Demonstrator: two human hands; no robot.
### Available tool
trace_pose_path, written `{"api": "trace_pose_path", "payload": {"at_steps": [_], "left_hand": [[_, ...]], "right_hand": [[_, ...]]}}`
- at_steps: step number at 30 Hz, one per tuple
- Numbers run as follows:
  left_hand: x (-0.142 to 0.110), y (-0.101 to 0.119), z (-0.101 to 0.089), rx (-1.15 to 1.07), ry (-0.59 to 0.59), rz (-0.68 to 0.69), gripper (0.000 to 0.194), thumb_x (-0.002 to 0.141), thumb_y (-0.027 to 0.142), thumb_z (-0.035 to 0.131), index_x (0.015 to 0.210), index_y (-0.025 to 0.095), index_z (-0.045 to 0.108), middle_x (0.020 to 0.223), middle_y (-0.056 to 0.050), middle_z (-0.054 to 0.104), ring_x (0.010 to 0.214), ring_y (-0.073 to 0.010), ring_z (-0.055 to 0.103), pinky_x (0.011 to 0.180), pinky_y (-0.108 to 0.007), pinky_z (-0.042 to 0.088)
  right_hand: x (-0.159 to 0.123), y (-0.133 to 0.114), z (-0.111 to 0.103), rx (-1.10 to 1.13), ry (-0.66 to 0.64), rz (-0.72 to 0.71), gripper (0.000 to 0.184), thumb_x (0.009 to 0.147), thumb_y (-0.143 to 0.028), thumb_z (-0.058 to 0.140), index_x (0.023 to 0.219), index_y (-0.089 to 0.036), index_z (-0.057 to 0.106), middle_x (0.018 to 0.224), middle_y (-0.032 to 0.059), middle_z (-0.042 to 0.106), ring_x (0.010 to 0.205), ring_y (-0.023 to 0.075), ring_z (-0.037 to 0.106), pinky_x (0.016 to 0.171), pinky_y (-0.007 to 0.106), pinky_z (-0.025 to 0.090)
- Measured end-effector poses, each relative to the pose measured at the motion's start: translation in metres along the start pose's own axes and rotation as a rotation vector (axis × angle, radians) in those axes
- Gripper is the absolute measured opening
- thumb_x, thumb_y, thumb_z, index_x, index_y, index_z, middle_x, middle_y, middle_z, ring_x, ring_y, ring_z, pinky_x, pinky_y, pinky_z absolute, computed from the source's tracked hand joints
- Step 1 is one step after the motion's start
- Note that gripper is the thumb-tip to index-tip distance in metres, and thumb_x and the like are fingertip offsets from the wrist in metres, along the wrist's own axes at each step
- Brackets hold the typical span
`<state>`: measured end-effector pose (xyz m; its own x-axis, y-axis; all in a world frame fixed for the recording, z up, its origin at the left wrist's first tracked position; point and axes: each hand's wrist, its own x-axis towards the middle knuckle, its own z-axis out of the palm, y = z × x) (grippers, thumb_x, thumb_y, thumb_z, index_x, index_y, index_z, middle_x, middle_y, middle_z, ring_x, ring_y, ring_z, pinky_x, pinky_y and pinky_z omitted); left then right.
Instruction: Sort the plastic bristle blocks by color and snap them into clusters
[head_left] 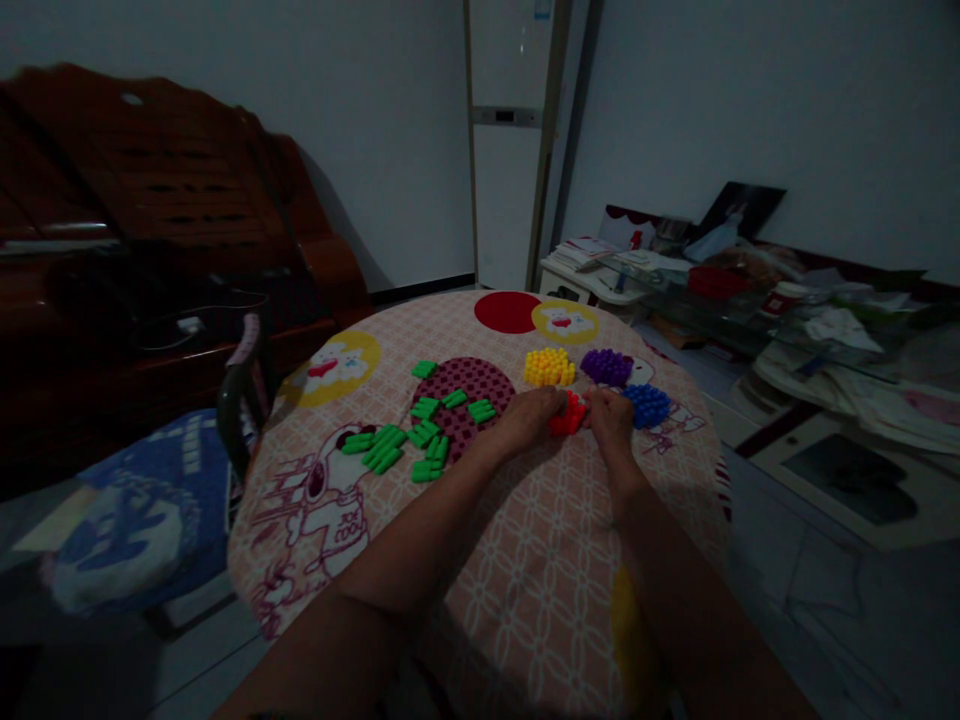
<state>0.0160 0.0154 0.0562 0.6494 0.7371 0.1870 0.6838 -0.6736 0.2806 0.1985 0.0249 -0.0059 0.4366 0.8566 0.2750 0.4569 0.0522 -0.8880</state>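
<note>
Left hand (536, 412) and right hand (609, 412) flank red pieces (568, 414) on desk (525, 560), probably squaring them from both sides; can't tell finger closure. Yellow (549, 367), purple (607, 367), blue clusters (647, 406) sit close by, seemingly kept by colour. Green pieces (385, 449) lie scattered, left.

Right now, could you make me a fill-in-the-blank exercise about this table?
1. The left hand and right hand are both at a small cluster coloured ____.
2. The green pieces lie scattered to the ____ of the hands.
3. The blue cluster sits nearest the ____ hand.
4. Beyond the hands, the cluster left of the purple cluster is ____.

Missing words: red; left; right; yellow.
</note>
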Motion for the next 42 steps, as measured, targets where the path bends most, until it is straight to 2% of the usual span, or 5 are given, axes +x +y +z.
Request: {"api": "trace_pose_path", "payload": {"at_steps": [15, 23, 29, 36, 42], "left_hand": [[-0.019, -0.021, -0.007, -0.125, 0.128, -0.212, 0.017, 0.082, 0.015, 0.059, 0.095, 0.014, 0.069, 0.096, -0.008, 0.070, 0.088, -0.0197, 0.065, 0.081, -0.030, 0.050], [-0.045, -0.106, -0.023, -0.039, 0.427, -0.521, 0.046, 0.084, 0.017, 0.061, 0.130, 0.015, 0.058, 0.135, -0.016, 0.057, 0.130, -0.0269, 0.050, 0.113, -0.039, 0.037], [-0.057, -0.161, -0.037, 0.001, 0.194, -0.726, 0.043, 0.086, 0.025, 0.063, 0.128, 0.016, 0.061, 0.128, -0.014, 0.064, 0.121, -0.0269, 0.057, 0.107, -0.035, 0.042], [-0.067, -0.142, -0.029, 0.033, 0.183, -0.685, 0.035, 0.080, 0.017, 0.064, 0.115, 0.017, 0.070, 0.115, -0.010, 0.070, 0.109, -0.0241, 0.063, 0.095, -0.029, 0.047], [-0.065, -0.093, -0.037, 0.018, 0.396, -0.685, 0.037, 0.081, 0.013, 0.057, 0.117, 0.015, 0.068, 0.118, -0.013, 0.068, 0.110, -0.0262, 0.062, 0.098, -0.035, 0.048]], "right_hand": [[-0.020, 0.004, -0.001, 0.149, 0.180, 0.151, 0.031, 0.081, -0.043, 0.049, 0.062, -0.020, 0.058, 0.044, -0.0044, 0.049, 0.038, 0.0133, 0.046, 0.040, 0.025, 0.034], [-0.090, -0.016, -0.020, 0.398, -0.038, 0.245, 0.033, 0.077, -0.049, 0.059, 0.067, -0.018, 0.060, 0.047, -0.0049, 0.051, 0.036, 0.0087, 0.044, 0.033, 0.020, 0.026], [-0.127, -0.022, -0.032, 0.438, -0.112, 0.253, 0.036, 0.077, -0.052, 0.062, 0.069, -0.017, 0.063, 0.050, -0.0032, 0.053, 0.039, 0.0084, 0.047, 0.035, 0.019, 0.028], [-0.122, -0.014, -0.026, 0.392, -0.160, 0.194, 0.031, 0.077, -0.047, 0.061, 0.069, -0.017, 0.064, 0.052, -0.0036, 0.056, 0.039, 0.0077, 0.046, 0.039, 0.020, 0.033], [-0.122, -0.019, -0.023, 0.352, -0.120, 0.180, 0.035, 0.077, -0.051, 0.059, 0.067, -0.018, 0.063, 0.050, -0.0030, 0.056, 0.037, 0.0097, 0.046, 0.039, 0.022, 0.034]]}}
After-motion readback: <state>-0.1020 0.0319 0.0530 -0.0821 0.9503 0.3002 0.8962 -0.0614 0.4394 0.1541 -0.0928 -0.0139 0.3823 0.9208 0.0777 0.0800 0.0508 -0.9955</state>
